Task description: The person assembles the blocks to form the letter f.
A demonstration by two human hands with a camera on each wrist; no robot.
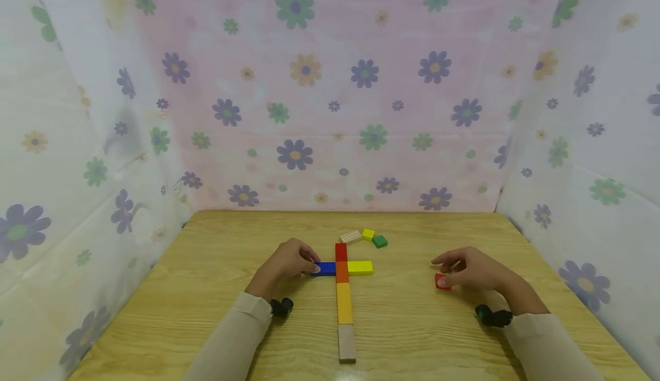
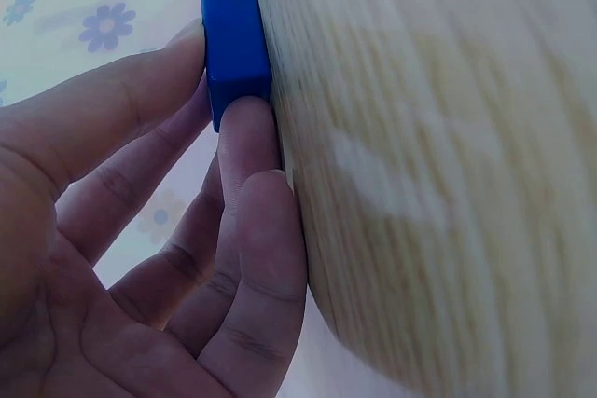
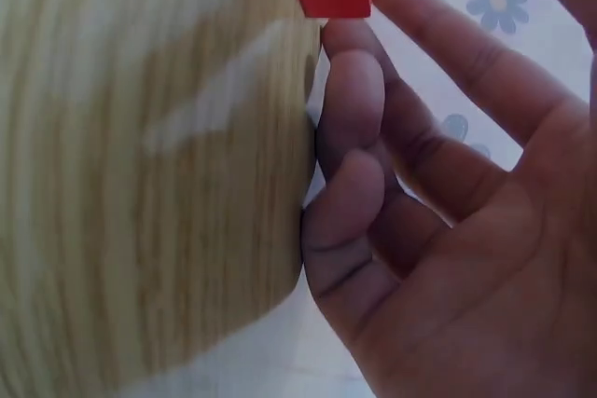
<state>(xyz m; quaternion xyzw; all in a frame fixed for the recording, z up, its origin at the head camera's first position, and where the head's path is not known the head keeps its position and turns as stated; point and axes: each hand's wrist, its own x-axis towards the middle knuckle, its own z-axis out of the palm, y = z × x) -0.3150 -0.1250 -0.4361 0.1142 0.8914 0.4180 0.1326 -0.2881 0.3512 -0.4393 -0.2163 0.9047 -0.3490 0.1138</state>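
Note:
My left hand (image 1: pixel 291 260) is at the outer end of a blue wooden block (image 1: pixel 326 268); in the left wrist view the thumb lies along one face of the blue block (image 2: pixel 235 34) and a fingertip meets its end. This block is the left arm of a flat cross with a red block (image 1: pixel 341 252), orange block (image 1: pixel 342 273), long yellow-orange block (image 1: pixel 344 303), plain wood block (image 1: pixel 347 344) and yellow block (image 1: pixel 360 267). Off to the right, my right hand (image 1: pixel 471 269) holds a small red block (image 1: pixel 439 278) with the thumb over it, index finger extended.
Behind the cross lie a plain wood block (image 1: pixel 350 236), a small yellow block (image 1: pixel 368 234) and a small green block (image 1: pixel 380 241). The wooden table (image 1: pixel 237 229) ends at a flowered cloth (image 1: pixel 335 157) on the back and both sides. Black wrist cameras sit under both wrists.

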